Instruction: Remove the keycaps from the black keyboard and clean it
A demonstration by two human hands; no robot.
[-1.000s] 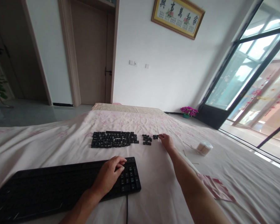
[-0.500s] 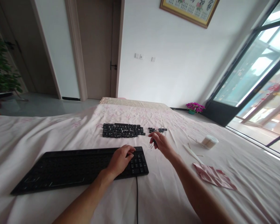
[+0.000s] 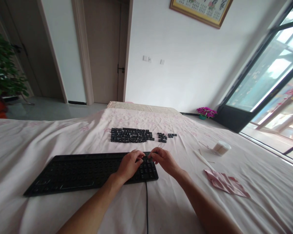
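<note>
A black keyboard [image 3: 88, 170] lies on the bedspread, with bare key positions over its main area and keycaps on the number pad [image 3: 146, 170]. My left hand [image 3: 130, 164] rests over the pad's left side, its fingers bent and thumb apart from them. Over the pad's upper right corner, my right hand [image 3: 163, 159] pinches a thin wire keycap puller [image 3: 162, 145], whose wire loops stick out above the knuckles. Its working end is hidden by the fingers. Loose black keycaps [image 3: 132, 135] lie in rows behind the keyboard, with smaller groups [image 3: 162, 137] to their right.
At right are a clear tub of cotton swabs [image 3: 222, 148], a white-handled brush [image 3: 205, 161], loose swabs and a pink cloth [image 3: 226, 183]. The keyboard cable [image 3: 146, 208] runs toward me. Pink flowers [image 3: 206, 112] stand beyond the bed.
My right hand has come down from the small keycap groups to the number pad, beside my left hand. My left hand stays on the keyboard. The view has shifted slightly.
</note>
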